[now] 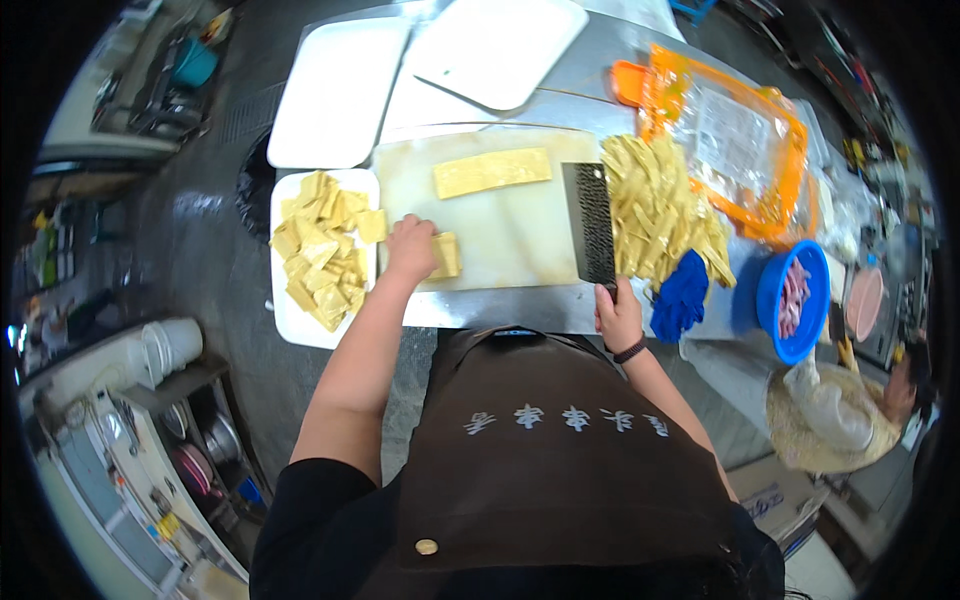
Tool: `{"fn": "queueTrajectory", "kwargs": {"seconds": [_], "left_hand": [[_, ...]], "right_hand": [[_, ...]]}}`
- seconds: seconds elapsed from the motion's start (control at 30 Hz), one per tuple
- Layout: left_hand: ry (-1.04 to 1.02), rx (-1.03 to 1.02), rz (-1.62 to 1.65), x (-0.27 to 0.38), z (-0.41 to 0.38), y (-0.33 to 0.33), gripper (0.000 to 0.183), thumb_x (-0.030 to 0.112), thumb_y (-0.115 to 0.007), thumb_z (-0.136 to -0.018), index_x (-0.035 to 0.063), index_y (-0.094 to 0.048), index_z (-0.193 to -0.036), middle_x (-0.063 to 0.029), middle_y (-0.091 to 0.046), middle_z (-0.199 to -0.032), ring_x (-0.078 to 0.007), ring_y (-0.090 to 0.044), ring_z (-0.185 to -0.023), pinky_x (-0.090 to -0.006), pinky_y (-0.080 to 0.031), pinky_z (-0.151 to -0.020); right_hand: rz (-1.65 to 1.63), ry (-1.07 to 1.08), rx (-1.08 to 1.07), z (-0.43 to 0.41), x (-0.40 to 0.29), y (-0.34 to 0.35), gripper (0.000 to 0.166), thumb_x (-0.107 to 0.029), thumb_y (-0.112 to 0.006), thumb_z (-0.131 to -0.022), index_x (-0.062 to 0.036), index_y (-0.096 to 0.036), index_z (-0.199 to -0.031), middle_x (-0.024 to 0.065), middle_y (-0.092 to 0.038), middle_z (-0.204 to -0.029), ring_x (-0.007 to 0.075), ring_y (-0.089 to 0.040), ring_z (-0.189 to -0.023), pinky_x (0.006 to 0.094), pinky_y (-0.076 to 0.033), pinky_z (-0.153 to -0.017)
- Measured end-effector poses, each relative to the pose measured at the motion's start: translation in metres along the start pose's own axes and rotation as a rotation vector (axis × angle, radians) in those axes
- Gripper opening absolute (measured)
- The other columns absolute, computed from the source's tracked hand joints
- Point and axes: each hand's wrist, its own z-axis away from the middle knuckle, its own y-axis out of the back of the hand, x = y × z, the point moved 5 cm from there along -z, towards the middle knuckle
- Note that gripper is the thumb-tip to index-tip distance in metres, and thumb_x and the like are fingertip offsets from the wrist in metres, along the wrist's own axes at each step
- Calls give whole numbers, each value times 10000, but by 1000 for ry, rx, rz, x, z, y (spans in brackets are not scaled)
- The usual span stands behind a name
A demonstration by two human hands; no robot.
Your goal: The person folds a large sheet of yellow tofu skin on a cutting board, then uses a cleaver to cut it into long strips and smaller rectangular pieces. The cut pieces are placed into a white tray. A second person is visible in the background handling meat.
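My left hand (pixel 411 247) rests on the near left part of a white cutting board (pixel 510 240), its fingers curled at a short stack of cut yellow tofu-skin pieces (pixel 448 256). Part of that stack is hidden under the hand. In my right hand (pixel 621 311) is the handle of a broad cleaver (pixel 594 225), its dark, dimpled blade lying along the board's right edge. A long folded tofu-skin strip (pixel 492 172) lies farther back on the board. Left of the board, a white tray (pixel 288 321) bears a heap of cut squares (pixel 319 251), with one square (pixel 371 226) over its rim.
Right of the cleaver lie piled tofu-skin strips (pixel 652 202), a blue cloth bundle (pixel 679 296) and orange-edged plastic packaging (pixel 739 142). A blue basin (pixel 817 330) holds pinkish pieces. White trays (pixel 341 90) (pixel 502 45) lie at the back. Another person (pixel 832 416) is at the right.
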Motion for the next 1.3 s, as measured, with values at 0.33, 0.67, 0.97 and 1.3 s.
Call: {"fn": "queueTrajectory", "kwargs": {"seconds": [0.33,0.67,0.97,1.3], "left_hand": [[130,-33,244,-24,26,-18,301,92,-719,-691,81,-667,-987,-145,-663,-1055,-350,-618,-1030,-457,-483,-881],[851,114,1234,-301,204,27,481,-69,-762,-674,2,-647,-1136,-87,-707,-1027,-219,-666,-915,-365,-510,-839],[952,65,599,-388,166,-5,567,-23,-834,-590,31,-649,-1122,-106,-703,-956,-250,-656,-817,-384,-521,-737],[827,723,241,-308,177,71,347,-32,-647,-739,0,-624,-1083,-198,-565,-1164,-377,-522,-1145,-428,-413,-1015]], "right_hand": [[10,25,-154,-10,-21,-34,191,-179,-574,-982,-23,-465,-995,11,-506,-579,90,-477,-426,259,-390,-386],[0,8,-176,-12,-41,-59,171,-172,-566,-984,-41,-460,-949,7,-486,-582,88,-471,-423,255,-392,-376],[36,19,-220,-17,-52,-83,177,-178,-561,-983,-42,-459,-934,16,-491,-579,98,-468,-405,259,-386,-362],[82,1,-97,-12,-43,-94,152,-165,-542,-990,-42,-466,-941,11,-463,-553,108,-445,-390,259,-368,-352]]}}
